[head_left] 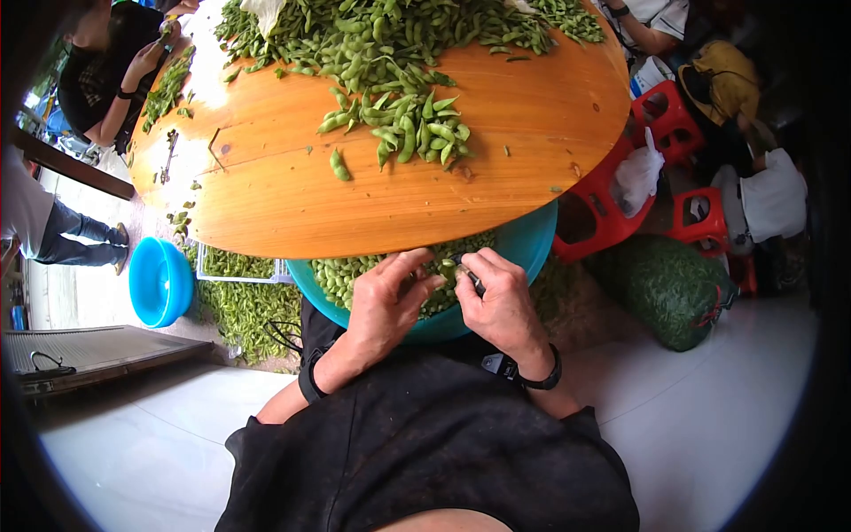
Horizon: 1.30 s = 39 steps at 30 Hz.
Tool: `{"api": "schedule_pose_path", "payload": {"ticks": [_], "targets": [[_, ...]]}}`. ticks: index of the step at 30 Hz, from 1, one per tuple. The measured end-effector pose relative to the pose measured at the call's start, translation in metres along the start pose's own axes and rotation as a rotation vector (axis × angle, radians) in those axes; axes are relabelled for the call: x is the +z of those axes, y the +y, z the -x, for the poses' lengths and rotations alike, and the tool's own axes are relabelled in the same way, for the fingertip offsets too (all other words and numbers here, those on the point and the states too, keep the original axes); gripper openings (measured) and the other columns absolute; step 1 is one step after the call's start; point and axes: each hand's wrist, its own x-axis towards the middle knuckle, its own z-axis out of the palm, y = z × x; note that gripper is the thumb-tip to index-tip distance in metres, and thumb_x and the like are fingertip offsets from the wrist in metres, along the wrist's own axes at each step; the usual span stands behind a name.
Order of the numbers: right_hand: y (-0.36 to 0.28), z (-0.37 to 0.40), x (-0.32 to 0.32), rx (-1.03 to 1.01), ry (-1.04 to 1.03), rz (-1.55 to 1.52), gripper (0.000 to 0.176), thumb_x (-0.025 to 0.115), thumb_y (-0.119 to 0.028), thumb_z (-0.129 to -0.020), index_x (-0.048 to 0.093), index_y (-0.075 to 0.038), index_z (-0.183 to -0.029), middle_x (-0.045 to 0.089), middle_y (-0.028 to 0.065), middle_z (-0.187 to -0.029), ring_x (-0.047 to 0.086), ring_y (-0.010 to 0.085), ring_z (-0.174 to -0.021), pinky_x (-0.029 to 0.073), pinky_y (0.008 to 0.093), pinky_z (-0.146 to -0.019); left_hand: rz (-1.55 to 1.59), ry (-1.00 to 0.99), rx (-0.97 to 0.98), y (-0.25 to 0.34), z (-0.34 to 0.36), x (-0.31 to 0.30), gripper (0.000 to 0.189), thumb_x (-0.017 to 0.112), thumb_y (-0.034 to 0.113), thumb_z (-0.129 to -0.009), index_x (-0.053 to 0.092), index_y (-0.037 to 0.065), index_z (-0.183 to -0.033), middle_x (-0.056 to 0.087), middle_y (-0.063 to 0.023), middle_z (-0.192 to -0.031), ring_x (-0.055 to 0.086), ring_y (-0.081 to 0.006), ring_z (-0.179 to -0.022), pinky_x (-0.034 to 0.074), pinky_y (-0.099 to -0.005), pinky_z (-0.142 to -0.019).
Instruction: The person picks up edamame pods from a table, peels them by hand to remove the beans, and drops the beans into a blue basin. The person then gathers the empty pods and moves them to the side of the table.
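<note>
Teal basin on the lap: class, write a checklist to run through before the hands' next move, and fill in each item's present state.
1. The teal basin sits under both hands: ok.
2. The pods in the basin lie close to the fingers: ok.
3. The right hand grips the small dark tool: ok.
4. The left hand holds one pod: cannot tell, fingers hide it.
5. A pod pile lies on the table beyond the basin: ok.
</note>
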Motion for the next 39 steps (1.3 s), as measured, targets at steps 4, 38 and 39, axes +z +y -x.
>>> {"api": "schedule_pose_path", "payload": {"ticks": [4,38,39], "targets": [[-0.001,0.000,0.002,-0.027,-0.043,-0.002,0.012,0.061,0.005,-0.079,0.061,0.003,-0.090,0.058,0.0178,-0.079,0.059,0.0378,-0.073,0.046,0.0423,-0.063,-0.158,0.085,0.268,0.000,-0.005,0.006,0.027,0.074,0.000,-0.079,0.064,0.001,-0.104,0.064,-0.0115,-0.085,0.065,-0.0257,-0.071,0.052,-0.0334,-0.061],[0.048,0.006,-0.093,0.183,0.404,0.406,0.012,0.056,0.000,-0.087,0.061,0.004,-0.098,0.063,0.0233,-0.084,0.063,0.0420,-0.078,0.049,0.0447,-0.067,-0.783,0.126,0.272,-0.006,-0.092,-0.099,0.022,0.064,-0.001,-0.084,0.070,0.006,-0.104,0.061,-0.0132,-0.104,0.066,-0.0325,-0.087,0.052,-0.0421,-0.077],[0.041,0.002,-0.088,0.141,0.410,0.380,0.011,0.057,0.001,-0.087,0.060,0.003,-0.097,0.062,0.0229,-0.084,0.063,0.0408,-0.076,0.049,0.0433,-0.065,-0.743,0.117,0.240,-0.004,-0.095,-0.099,0.022,0.066,0.000,-0.082,0.069,0.006,-0.103,0.060,-0.0133,-0.103,0.064,-0.0345,-0.090,0.051,-0.0423,-0.079]]}}
